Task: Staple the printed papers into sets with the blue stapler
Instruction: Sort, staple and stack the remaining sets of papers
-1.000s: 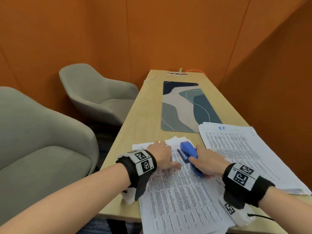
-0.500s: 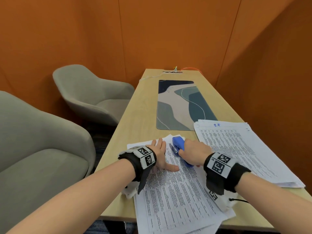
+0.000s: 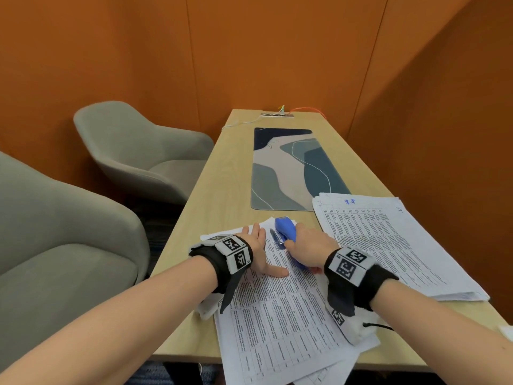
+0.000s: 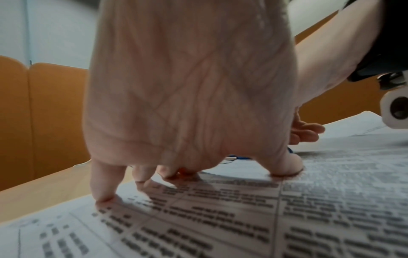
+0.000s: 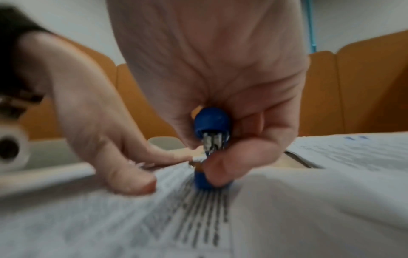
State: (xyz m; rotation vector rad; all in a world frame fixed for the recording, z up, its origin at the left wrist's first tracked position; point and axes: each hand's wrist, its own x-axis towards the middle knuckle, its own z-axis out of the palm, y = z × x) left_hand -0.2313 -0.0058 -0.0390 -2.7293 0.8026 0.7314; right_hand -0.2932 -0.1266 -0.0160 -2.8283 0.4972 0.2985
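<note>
A set of printed papers (image 3: pixel 280 315) lies at the table's near edge. My left hand (image 3: pixel 259 250) presses flat on its top part, fingers spread straight (image 4: pixel 103 192). My right hand (image 3: pixel 308 245) grips the blue stapler (image 3: pixel 286 229) over the sheets' upper right corner, fingers curled round its body (image 5: pixel 212 122), thumb low at its rear end. The stapler's front is raised, with a gap between the top arm and the base. A larger stack of printed papers (image 3: pixel 388 240) lies to the right.
A patterned desk mat (image 3: pixel 288 168) lies further along the wooden table (image 3: pixel 222 190). Two grey armchairs (image 3: pixel 133 151) stand to the left. A cable socket (image 3: pixel 277 114) sits at the far end. Orange walls close in on all sides.
The head view has shifted, so the hands sit slightly lower and more central. My left fingers have spread flatter on the paper. The right hand still holds the stapler at the corner.
</note>
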